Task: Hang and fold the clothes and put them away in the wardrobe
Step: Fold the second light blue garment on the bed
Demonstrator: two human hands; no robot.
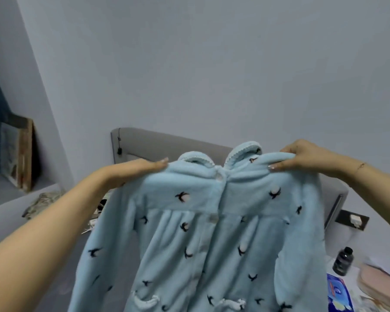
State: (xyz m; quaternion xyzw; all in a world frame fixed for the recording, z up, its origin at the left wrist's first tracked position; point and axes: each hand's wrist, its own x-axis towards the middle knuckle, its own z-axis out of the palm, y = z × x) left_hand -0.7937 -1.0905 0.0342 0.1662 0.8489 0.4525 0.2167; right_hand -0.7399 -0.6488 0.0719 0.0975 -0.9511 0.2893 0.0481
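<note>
I hold the blue fleece pajama top [203, 233] up before the grey headboard [158, 143], my left hand [142, 168] and right hand [302, 155] each gripping 1 shoulder.

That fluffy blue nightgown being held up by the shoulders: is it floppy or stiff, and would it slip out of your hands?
Probably floppy: the blue nightgown drapes in soft folds and its sleeves hang limp below the left hand and right hand. Likely not slippery, since the fleecy fabric bunches up where the right hand pinches it. It looks thick, so perhaps a bit bulky for folding.
</note>
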